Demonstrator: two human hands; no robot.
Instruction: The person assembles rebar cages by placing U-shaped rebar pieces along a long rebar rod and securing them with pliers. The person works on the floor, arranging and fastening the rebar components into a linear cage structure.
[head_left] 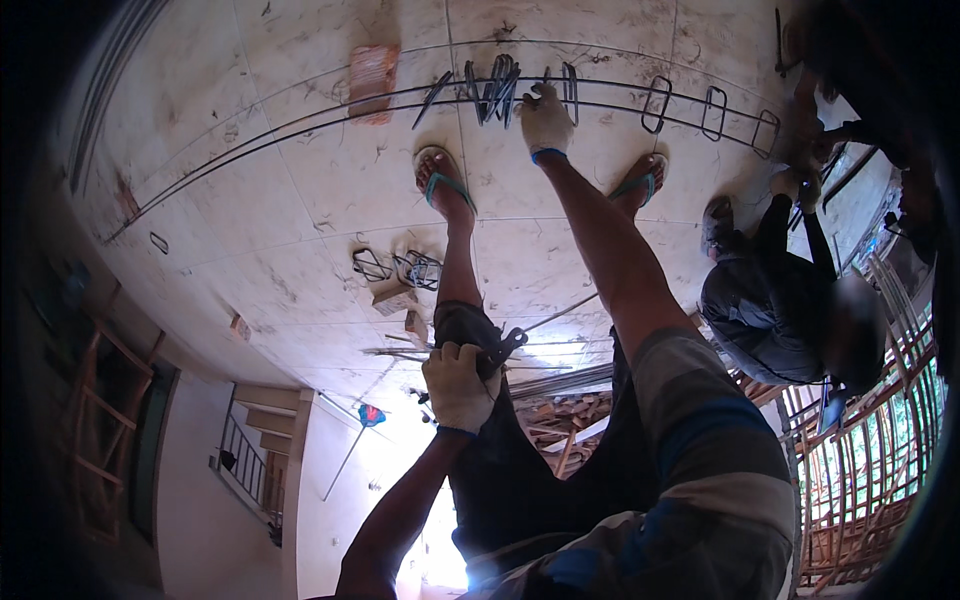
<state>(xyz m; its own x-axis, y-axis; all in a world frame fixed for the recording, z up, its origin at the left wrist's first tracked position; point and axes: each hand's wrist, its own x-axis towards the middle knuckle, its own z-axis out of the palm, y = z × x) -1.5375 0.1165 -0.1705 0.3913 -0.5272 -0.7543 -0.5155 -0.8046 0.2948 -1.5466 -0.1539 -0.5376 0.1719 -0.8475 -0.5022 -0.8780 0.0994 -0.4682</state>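
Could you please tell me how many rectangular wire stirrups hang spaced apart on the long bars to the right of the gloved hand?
3: one rectangular steel wire stirrup nearest the right hand, a second farther right, a third beside the crouching co-worker. Others may be hidden.

Brick [373,82] lies on tiled floor [250,200] near its far edge. Loose wire stirrups [398,268] sit mid-floor. Crouching co-worker [790,300] at right. Staircase [255,450] beyond the floor's near-left corner.
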